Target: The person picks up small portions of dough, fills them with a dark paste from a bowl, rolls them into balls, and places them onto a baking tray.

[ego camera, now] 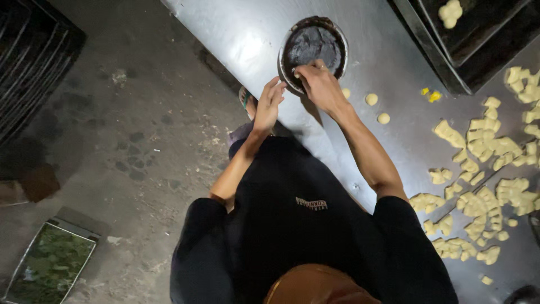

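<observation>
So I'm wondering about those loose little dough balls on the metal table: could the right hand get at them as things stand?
Probably yes. The right hand rests at the rim of the dark bowl, and the dough balls lie close beside it on bare metal table, with nothing between.

Dim scene, glare on steel table (236, 34)

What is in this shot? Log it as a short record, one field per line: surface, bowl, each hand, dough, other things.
surface: metal table, shiny, partly bare
bowl: round metal bowl of dark paste near the table edge
right hand: right hand at the bowl's near rim, fingertips over the paste
left hand: left hand raised beside the bowl, just off its rim; what it holds cannot be told
dough: pale cut dough pieces scattered on the right; three small dough balls near the bowl
other: dark tray at the top right, one dough lump inside
</observation>
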